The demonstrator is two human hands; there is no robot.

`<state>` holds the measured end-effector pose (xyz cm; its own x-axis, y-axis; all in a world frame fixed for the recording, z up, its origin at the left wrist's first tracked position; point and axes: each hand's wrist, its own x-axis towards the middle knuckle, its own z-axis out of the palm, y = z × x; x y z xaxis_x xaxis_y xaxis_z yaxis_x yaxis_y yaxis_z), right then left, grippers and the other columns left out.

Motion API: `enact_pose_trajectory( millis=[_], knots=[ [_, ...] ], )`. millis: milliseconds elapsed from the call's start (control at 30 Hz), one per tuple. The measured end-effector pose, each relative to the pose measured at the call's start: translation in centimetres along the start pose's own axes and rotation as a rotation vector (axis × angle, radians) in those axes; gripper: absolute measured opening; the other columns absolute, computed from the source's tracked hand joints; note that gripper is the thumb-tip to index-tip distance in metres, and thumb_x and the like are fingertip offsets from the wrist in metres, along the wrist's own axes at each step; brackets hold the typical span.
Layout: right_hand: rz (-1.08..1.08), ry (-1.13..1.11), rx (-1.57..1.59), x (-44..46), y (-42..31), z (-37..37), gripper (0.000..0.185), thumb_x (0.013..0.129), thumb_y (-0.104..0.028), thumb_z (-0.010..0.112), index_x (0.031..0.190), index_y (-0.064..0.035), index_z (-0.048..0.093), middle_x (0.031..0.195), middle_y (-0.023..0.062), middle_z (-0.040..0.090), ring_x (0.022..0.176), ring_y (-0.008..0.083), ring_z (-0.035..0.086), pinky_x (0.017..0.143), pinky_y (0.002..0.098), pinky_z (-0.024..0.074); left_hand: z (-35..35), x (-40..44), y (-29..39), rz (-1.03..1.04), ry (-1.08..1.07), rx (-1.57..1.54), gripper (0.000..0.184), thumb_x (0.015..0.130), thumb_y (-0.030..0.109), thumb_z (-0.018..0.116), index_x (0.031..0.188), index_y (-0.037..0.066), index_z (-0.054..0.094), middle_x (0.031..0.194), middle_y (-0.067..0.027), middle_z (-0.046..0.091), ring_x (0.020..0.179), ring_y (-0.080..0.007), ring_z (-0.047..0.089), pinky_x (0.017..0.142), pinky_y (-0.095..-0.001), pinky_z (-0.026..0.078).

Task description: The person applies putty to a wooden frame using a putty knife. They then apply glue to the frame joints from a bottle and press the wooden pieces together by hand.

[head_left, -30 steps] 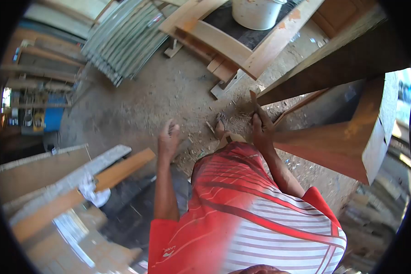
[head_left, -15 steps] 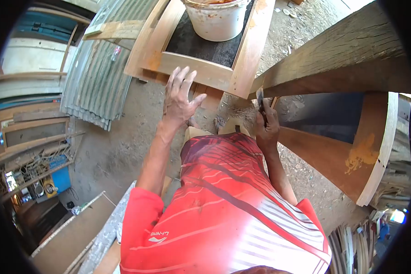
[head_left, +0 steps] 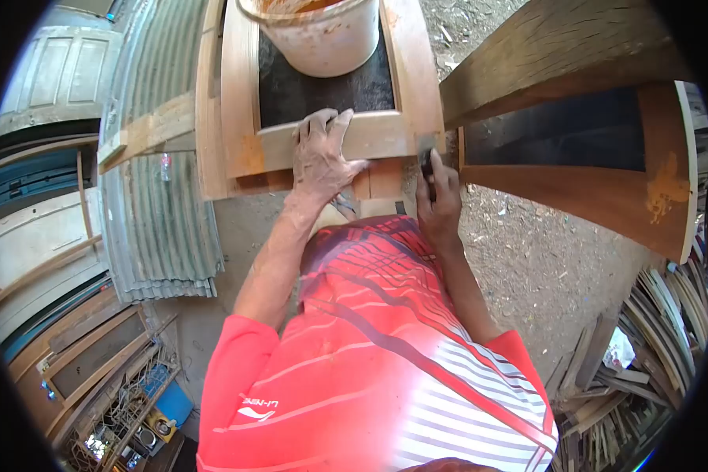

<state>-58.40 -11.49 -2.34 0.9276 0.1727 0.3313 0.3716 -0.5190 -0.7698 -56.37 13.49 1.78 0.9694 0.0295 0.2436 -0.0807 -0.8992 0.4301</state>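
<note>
My left hand (head_left: 320, 160) lies on the near rail of a wooden frame (head_left: 279, 149) with a dark panel (head_left: 291, 98). Its fingers reach over the rail and the thumb sticks out to the right. In my closed right hand (head_left: 440, 197) is a putty knife (head_left: 427, 161), its handle mostly covered by my fingers. The blade is at the frame's near right corner, apparently touching the wood. A white bucket (head_left: 322, 43) with orange-brown paste inside stands on the dark panel. Patches of orange filler (head_left: 252, 153) mark the frame.
A thick timber beam (head_left: 558, 63) slants across the right, above a second panelled frame (head_left: 558, 177) with orange filler. Corrugated sheets (head_left: 161, 228) stand at left. Wood strips (head_left: 669, 322) are piled at lower right. Shavings litter the ground (head_left: 519, 259).
My left hand has come down onto the frame's near rail. My right hand has moved slightly left with the putty knife, bringing it to the frame's corner. The camera view has shifted.
</note>
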Motion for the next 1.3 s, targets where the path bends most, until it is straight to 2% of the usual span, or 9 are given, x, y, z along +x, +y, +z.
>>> enact_pose_trajectory(
  millis=[233,300,367,467,500,567,867,1167,1300],
  knots=[
    [0.111,0.002,-0.215,-4.8,0.0,2.8,0.053,0.106,-0.007,0.06,0.158,0.0,0.05,0.117,0.0263,0.064,0.104,0.0426,0.065,0.089,0.0468,0.0535,-0.6,0.2,-1.7,0.048,-0.047,-0.071,0.088,0.063,0.037,0.097,0.142,0.013,0.064,0.129,-0.01,0.057,0.125,-0.0341,0.054,0.111,-0.0489,0.042],
    [0.581,-0.252,-0.223,-9.5,1.8,1.5,0.05,0.109,-0.012,0.051,0.157,0.0006,0.05,0.116,0.0283,0.066,0.106,0.0429,0.066,0.091,0.0459,0.0539,-0.8,-0.1,-1.9,0.06,-0.048,-0.076,0.088,0.064,0.038,0.097,0.142,0.012,0.064,0.129,-0.0103,0.057,0.124,-0.0342,0.054,0.111,-0.0491,0.042],
    [0.403,-0.069,-0.356,-15.0,4.7,0.7,0.047,0.111,-0.015,0.044,0.153,0.0004,0.054,0.111,0.0255,0.07,0.098,0.0372,0.071,0.089,0.0443,0.0557,0.0,1.2,-2.5,0.099,0.008,-0.079,0.088,0.064,0.039,0.096,0.141,0.012,0.064,0.129,-0.0106,0.057,0.124,-0.0339,0.054,0.108,-0.0495,0.043],
    [0.733,0.023,-0.052,-11.1,-2.7,-2.9,0.04,0.112,-0.016,0.044,0.144,0.0007,0.061,0.105,0.0201,0.073,0.088,0.0302,0.073,0.084,0.0418,0.0573,-0.6,-0.3,-2.5,0.118,0.009,-0.084,0.085,0.066,0.038,0.096,0.141,0.013,0.064,0.129,-0.0094,0.058,0.123,-0.0332,0.056,0.105,-0.0497,0.046],
    [0.633,0.02,-0.088,-10.0,-2.8,-3.6,0.035,0.112,-0.016,0.043,0.134,0.002,0.064,0.102,0.0162,0.074,0.083,0.0253,0.075,0.078,0.0399,0.0582,-0.6,-0.2,-2.5,0.108,0.001,-0.077,0.085,0.067,0.039,0.096,0.141,0.013,0.064,0.13,-0.0092,0.058,0.123,-0.0331,0.056,0.105,-0.0496,0.046],
    [0.503,0.152,-0.074,-7.1,-3.5,-3.6,0.033,0.112,-0.017,0.046,0.131,0.0029,0.064,0.099,0.0169,0.075,0.084,0.0248,0.075,0.077,0.0391,0.0585,-0.6,-0.4,-2.4,0.082,-0.016,-0.07,0.085,0.067,0.041,0.096,0.141,0.013,0.064,0.13,-0.0087,0.058,0.123,-0.0328,0.057,0.105,-0.0496,0.046],
    [0.622,0.034,-0.011,-0.3,-3.9,-3.6,0.032,0.108,-0.017,0.052,0.128,0.0047,0.064,0.093,0.0175,0.076,0.079,0.0263,0.075,0.073,0.0414,0.0578,-0.1,-0.6,-2.3,0.093,0.04,-0.046,0.09,0.063,0.048,0.096,0.139,0.012,0.065,0.128,-0.0072,0.059,0.123,-0.0295,0.057,0.107,-0.0479,0.044],
    [0.53,-0.024,-0.139,0.3,-4.9,-3.4,0.025,0.105,-0.013,0.054,0.119,0.0047,0.065,0.095,0.0285,0.069,0.089,0.0475,0.069,0.078,0.0514,0.0521,-0.5,-0.5,-2.0,0.079,0.025,-0.054,0.087,0.065,0.043,0.096,0.141,0.012,0.065,0.132,-0.0081,0.06,0.124,-0.0313,0.058,0.107,-0.0489,0.046],
    [0.516,0.041,-0.169,-0.4,-4.7,-2.4,0.023,0.104,-0.011,0.054,0.117,0.0043,0.065,0.097,0.029,0.067,0.089,0.0483,0.067,0.079,0.0521,0.0517,-0.7,-0.5,-2.0,0.086,0.008,-0.065,0.087,0.066,0.042,0.096,0.142,0.013,0.064,0.131,-0.0086,0.06,0.124,-0.0315,0.058,0.106,-0.0485,0.046]
  ],
)
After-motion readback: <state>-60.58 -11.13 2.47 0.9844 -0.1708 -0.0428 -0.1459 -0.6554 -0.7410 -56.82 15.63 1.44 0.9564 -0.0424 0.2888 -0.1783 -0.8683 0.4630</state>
